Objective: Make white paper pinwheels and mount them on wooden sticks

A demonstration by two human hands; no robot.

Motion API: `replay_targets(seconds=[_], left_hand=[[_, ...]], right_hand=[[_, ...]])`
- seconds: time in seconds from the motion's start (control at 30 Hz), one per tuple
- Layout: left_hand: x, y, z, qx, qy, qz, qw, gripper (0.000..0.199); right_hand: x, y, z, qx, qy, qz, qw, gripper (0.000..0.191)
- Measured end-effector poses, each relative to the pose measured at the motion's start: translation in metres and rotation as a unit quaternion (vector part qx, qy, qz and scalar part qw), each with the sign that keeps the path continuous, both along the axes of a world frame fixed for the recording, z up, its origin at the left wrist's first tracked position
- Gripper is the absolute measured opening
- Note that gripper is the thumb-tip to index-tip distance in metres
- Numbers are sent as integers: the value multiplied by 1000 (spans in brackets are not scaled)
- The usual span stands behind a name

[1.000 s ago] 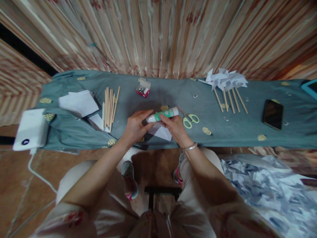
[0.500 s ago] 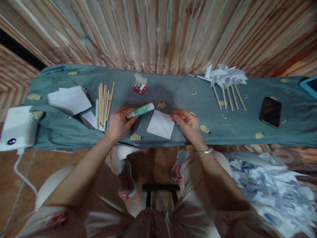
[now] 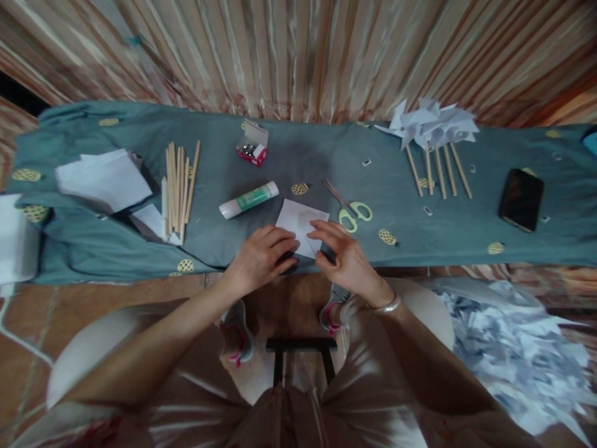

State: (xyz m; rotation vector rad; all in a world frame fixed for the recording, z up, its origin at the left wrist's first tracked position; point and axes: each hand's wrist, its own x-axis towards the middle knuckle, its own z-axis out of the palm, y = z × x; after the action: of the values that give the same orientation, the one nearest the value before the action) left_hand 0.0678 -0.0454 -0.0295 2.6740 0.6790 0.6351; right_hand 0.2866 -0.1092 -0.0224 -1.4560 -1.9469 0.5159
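Observation:
A folded square of white paper (image 3: 301,214) lies on the cloth near the table's front edge. My left hand (image 3: 263,258) reaches over its lower left side, fingers apart and fingertips on the paper. From the right, my right hand (image 3: 342,256) rests its spread, bent fingers on the paper's right side. Neither hand grips anything, though both hide the paper's lower corners. A green and white glue stick (image 3: 249,200) lies just left of the paper. Scissors (image 3: 349,208) with light green handles lie beside my right hand, blades pointing away from me.
Wooden sticks (image 3: 177,186) and stacked white paper (image 3: 105,180) lie left. Behind the glue stick stands an open small red box (image 3: 252,149) of metal pins. Paper pinwheels (image 3: 433,127) on sticks and a black phone (image 3: 521,199) lie right. A bag of paper pieces (image 3: 522,348) sits below.
My left hand has let go of the glue stick, which now lies on the cloth, and has moved to the paper. My right hand has shifted down and left, uncovering the scissors.

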Motion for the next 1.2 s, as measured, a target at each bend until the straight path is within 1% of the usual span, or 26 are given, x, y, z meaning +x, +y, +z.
replay_targets(seconds=[0.13,0.33,0.47,0.6,0.7,0.83,0.9,1.03,1.1,1.2], left_hand=[[4,3,-2,16,6,11,1000,22],[7,4,-1,72,10,-4,997,16],[6,2,1,62,7,-12,998,19],[3,-5,5,44,-2,-20,999,20],[2,-10,6,38,-9,-28,999,18],[2,-11,6,48,0,-29,998,16],[2,-11,6,48,-1,-26,998,16],[3,-10,7,26,5,-21,999,16],[3,-11,8,23,12,-22,999,17],[3,-11,9,34,18,-21,999,16]], right_hand=[[1,-2,0,-19,-11,29,999,43],[5,-1,1,-45,-4,38,998,38],[8,-1,3,-62,40,33,997,35],[9,-3,5,-80,92,22,992,24],[10,-5,9,-91,111,28,989,16],[13,-6,14,-115,129,56,983,19],[16,-6,15,-124,141,58,981,18],[15,-7,11,-112,149,22,982,10],[13,-6,7,-100,143,20,984,11],[8,-3,1,-80,142,19,986,1]])
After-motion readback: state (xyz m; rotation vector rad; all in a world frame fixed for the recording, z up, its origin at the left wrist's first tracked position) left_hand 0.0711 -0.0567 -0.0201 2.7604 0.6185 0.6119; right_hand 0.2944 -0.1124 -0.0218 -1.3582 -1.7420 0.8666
